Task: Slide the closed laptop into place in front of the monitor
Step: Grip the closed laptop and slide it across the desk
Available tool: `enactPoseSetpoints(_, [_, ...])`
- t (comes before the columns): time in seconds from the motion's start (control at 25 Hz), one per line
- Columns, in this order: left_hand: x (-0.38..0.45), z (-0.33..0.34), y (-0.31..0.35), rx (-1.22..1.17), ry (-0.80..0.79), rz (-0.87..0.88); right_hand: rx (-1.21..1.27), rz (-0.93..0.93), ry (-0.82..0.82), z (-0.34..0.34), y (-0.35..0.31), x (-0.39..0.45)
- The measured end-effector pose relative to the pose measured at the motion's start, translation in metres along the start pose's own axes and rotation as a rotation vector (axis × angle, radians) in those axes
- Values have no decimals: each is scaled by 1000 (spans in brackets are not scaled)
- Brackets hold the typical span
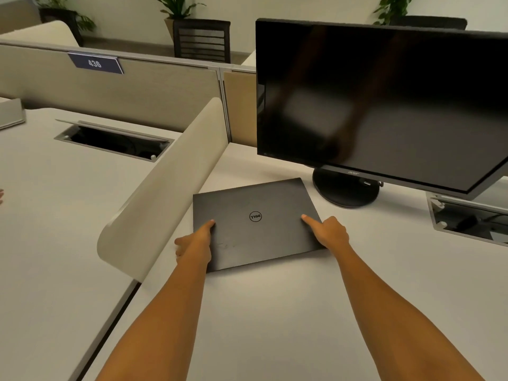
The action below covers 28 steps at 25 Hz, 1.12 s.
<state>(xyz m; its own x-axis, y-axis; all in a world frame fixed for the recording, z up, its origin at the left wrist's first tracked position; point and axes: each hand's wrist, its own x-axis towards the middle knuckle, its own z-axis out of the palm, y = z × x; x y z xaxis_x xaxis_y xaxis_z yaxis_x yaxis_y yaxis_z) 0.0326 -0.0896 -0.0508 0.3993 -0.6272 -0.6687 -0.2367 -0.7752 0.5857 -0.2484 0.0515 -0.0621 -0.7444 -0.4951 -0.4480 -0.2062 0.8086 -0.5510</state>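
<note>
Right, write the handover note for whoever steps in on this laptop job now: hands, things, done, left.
Left hand: on the left part of the closed laptop, index finger stretched flat on the lid, other fingers curled at its left edge.
Right hand: on the right part of the lid, index finger pointing forward, pressing down.
Neither hand grips it; both bear on it from above.
Laptop lies flat on the desk, skewed, to the left of the monitor stand, near the curved divider.
Done: lid shut, hands placed.
Left: slide it right and square it before the screen.
</note>
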Motion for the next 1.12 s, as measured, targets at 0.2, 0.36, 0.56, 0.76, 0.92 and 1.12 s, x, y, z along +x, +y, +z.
enactPoseSetpoints(0.2, [4,-1,-1,127,-2,32,-107,-87,-30,1,8,-5])
enactPoseSetpoints(0.36, [4,-5,-3,115,-29,41,-88,-132,-55,-5,17,-13])
enactPoseSetpoints(0.56, [-15,-4,-17,293,-37,82,-18,-131,0,-10,35,-32])
enactPoseSetpoints(0.76, [-43,-7,-34,461,-234,135,130,-185,139,-29,70,-63])
enactPoseSetpoints(0.92, [-71,-18,-50,735,-509,145,169,-200,204,-58,114,-91])
enactPoseSetpoints(1.12, [-108,-12,-78,880,-615,200,190,-155,276,-83,174,-129])
